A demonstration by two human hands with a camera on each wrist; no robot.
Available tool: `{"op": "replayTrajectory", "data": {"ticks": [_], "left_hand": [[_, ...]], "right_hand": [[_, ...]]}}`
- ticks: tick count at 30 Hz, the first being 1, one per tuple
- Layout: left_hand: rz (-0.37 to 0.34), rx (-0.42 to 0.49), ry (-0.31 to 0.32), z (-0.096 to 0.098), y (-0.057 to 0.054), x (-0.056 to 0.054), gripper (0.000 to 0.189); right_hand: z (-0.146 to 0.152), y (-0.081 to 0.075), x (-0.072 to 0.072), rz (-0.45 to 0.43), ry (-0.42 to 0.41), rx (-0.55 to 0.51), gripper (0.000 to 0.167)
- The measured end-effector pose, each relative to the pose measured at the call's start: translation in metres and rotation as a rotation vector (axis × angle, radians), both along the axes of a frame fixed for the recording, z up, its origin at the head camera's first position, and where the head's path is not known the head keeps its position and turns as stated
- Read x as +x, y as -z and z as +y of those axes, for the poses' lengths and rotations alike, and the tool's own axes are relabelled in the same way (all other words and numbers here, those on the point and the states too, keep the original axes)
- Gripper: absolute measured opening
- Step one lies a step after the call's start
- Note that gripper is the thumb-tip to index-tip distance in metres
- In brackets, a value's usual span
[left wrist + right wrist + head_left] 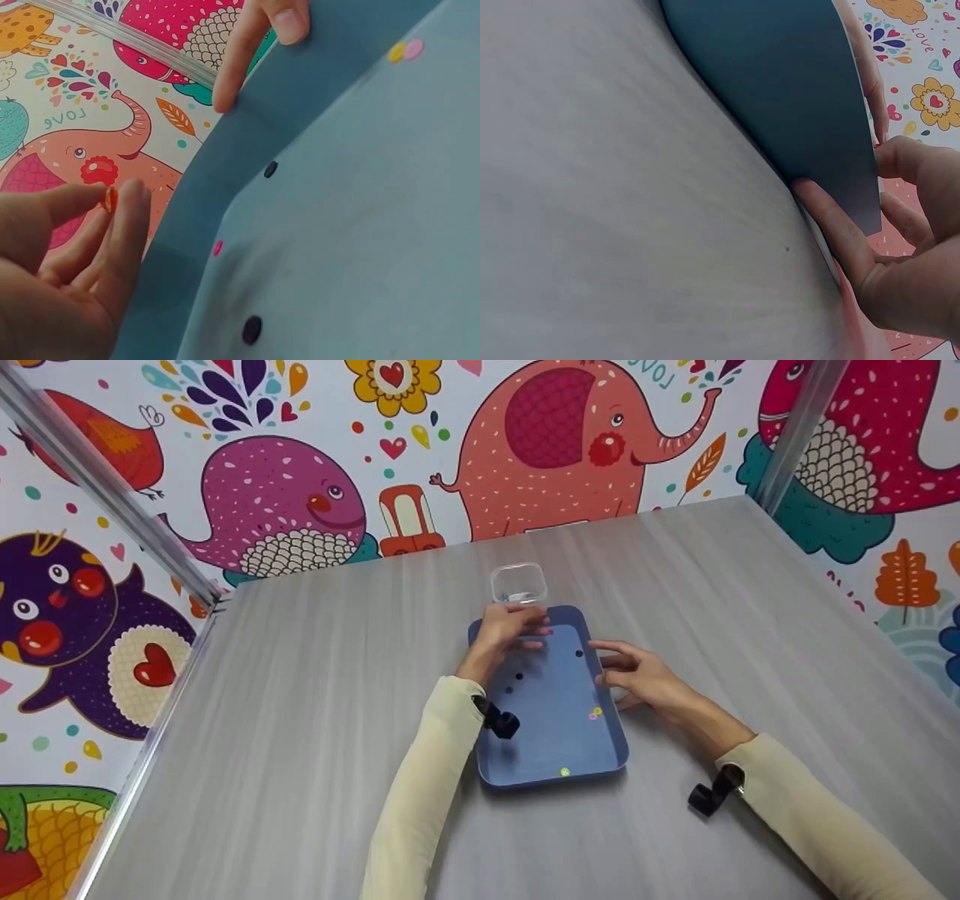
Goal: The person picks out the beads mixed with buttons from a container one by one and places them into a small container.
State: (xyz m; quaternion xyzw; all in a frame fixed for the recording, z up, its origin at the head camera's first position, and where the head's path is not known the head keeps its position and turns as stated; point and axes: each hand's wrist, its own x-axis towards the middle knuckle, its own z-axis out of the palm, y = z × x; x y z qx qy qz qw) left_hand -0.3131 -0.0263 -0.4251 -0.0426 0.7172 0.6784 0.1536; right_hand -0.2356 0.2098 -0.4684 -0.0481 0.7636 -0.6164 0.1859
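Between its thumb and fingertips my left hand (504, 631) pinches a small orange button-like disc (111, 199), held above the far end of a blue rectangular tray (551, 739). At the tray's right side, my right hand (646, 679) holds the wall near the rim, with one finger (832, 217) against its outer face. Inside the tray lie several small discs: a dark disc (252, 330), another dark disc (271, 169), a pink disc (217, 247), and a yellow disc (397, 52) touching a light pink one (413, 49). Nearer the front is a yellow disc (565, 772).
A clear plastic container (519, 576) with a few small things in it stands just beyond the tray's far end. Grey wood-grain table (322, 720) surrounds both. Cartoon-printed panels (420, 450) rise along the table's back and sides.
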Motion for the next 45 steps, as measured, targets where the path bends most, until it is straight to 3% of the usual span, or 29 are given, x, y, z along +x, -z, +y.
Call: {"op": "replayTrajectory", "data": {"ticks": [8, 23, 30, 45], "left_hand": [[0.003, 0.005, -0.021, -0.003, 0.0, -0.001, 0.027], [0.018, 0.067, -0.123, -0.009, -0.007, -0.007, 0.029], [0.029, 0.162, -0.191, -0.01, -0.004, -0.009, 0.028], [0.007, 0.169, -0.252, -0.019, 0.002, -0.014, 0.026]], "right_hand": [[0.0, 0.0, 0.001, 0.0, 0.003, 0.01, 0.063], [-0.001, 0.002, -0.001, 0.006, 0.0, 0.028, 0.063], [-0.001, 0.002, -0.001, 0.001, 0.014, 0.015, 0.063], [-0.001, 0.002, -0.001, 0.004, 0.005, -0.001, 0.062]]}}
